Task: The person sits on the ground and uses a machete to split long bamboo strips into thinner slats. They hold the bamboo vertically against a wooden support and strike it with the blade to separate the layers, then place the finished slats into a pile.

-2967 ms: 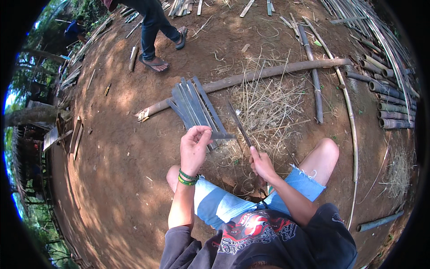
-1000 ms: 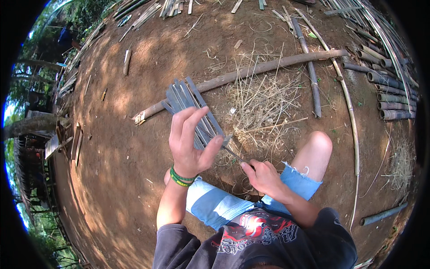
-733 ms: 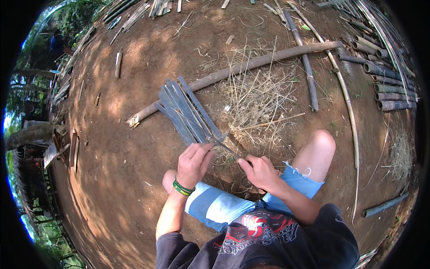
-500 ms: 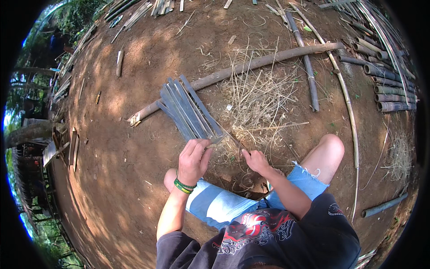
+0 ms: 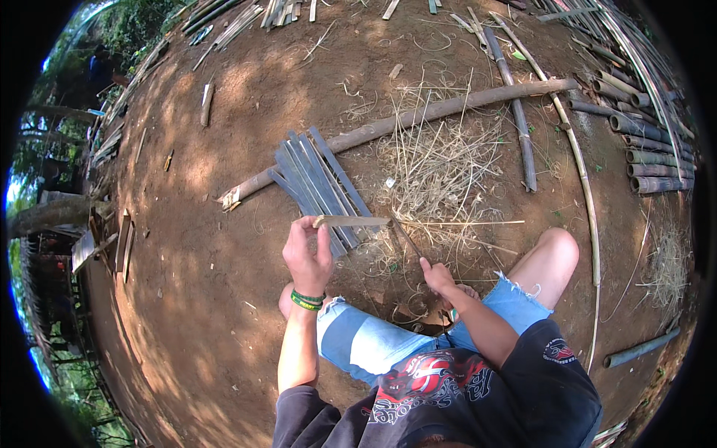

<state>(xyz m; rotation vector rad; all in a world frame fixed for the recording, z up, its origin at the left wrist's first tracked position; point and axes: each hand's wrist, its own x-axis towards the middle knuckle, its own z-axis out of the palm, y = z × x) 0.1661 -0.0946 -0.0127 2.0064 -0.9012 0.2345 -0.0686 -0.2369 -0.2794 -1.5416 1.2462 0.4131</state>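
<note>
Hands apart: right hand (image 5: pixel 441 281) gripping the knife (image 5: pixel 408 240), left hand (image 5: pixel 309 254) pinching the strip (image 5: pixel 352 221) above the slats' (image 5: pixel 317 183) near ends. I'd keep lefty well clear of the edge. Log's (image 5: pixel 426 114) behind.

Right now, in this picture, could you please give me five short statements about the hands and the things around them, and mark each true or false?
1. The left hand holds a narrow strip. True.
2. The right hand is empty. False: it grips a thin tool.
3. Dark strips lie across the long pole. True.
4. The dry shavings lie left of the dark strips. False: they lie to the right.
5. Thick tubes are stacked toward the right side. True.
</note>
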